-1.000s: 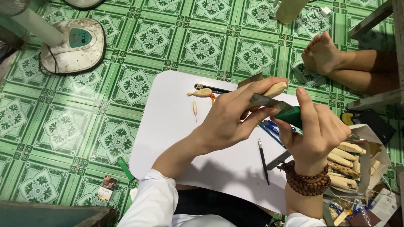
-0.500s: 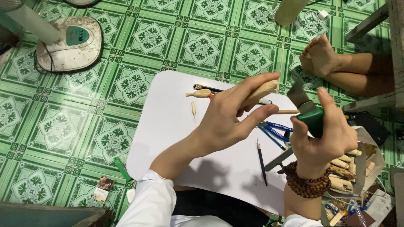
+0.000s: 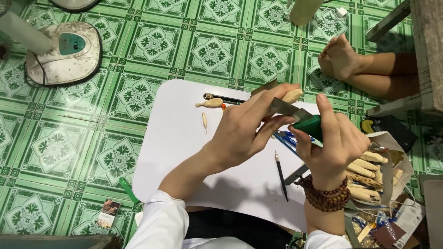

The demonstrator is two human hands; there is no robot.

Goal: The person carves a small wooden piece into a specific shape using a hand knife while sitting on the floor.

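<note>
Wood blank [image 3: 291, 96], pale and rounded at its tip, is sitting up in the air above the white board [image 3: 184, 152], pinched in the left hand [image 3: 249, 124], whose fingers are curling closed around its lower part so that only the top end is poking out. The right hand [image 3: 334, 138] is wrapping tight around the green handle of a carving knife [image 3: 295, 115], thumb raised, and is laying the flat metal blade against the side of the blank; holding it this way seems to let one hand steady the wood while the other is guiding the edge. A string of dark wooden beads [image 3: 325, 196] is circling the right wrist. On the board beneath, a small carved piece [image 3: 211, 103] and a thin sliver [image 3: 204, 121] are lying near the far edge, and a dark pencil [image 3: 281, 173] is resting closer in. Off to the right, a heap of similar wooden pieces [image 3: 367, 177] is waiting in an open paper wrapping, within easy reach. Further out, another person's bare foot [image 3: 340, 59] is resting on the green patterned tiles [image 3: 152, 44], and a fan base [image 3: 64, 53] is standing at the far left.
</note>
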